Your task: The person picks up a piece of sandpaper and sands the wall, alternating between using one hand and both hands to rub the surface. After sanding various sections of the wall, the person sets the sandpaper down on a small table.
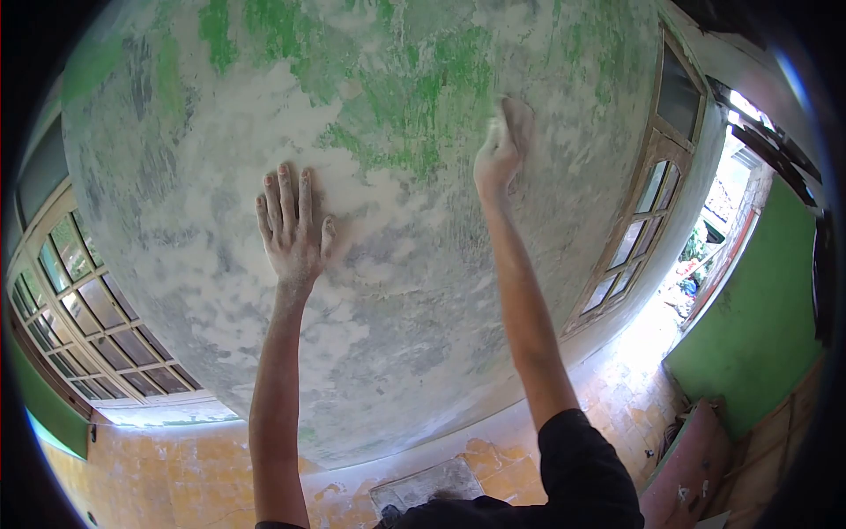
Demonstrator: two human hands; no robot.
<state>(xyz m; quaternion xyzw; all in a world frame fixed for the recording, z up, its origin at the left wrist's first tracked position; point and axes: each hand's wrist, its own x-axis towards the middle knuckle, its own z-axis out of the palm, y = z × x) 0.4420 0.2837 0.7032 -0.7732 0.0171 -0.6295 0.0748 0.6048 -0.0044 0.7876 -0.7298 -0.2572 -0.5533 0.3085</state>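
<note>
A wall [397,291] fills most of the head view, patched grey and white, with scraped green paint on its upper part. Flat against it rests my left hand [293,229], fingers spread and coated in pale dust, with nothing under it that I can see. Higher up and to the right, my right hand [500,159] is at the wall beside the green patch. Its fingers are curled together and slightly smeared by motion. Whatever they may hold is hidden by the hand.
A framed window [641,203] is set at the wall's right side. Paned doors [97,300] stand at the left. Below are the worn yellow floor [185,467] and a grey slab [427,485]. A pinkish board [692,458] leans near the green wall [749,309].
</note>
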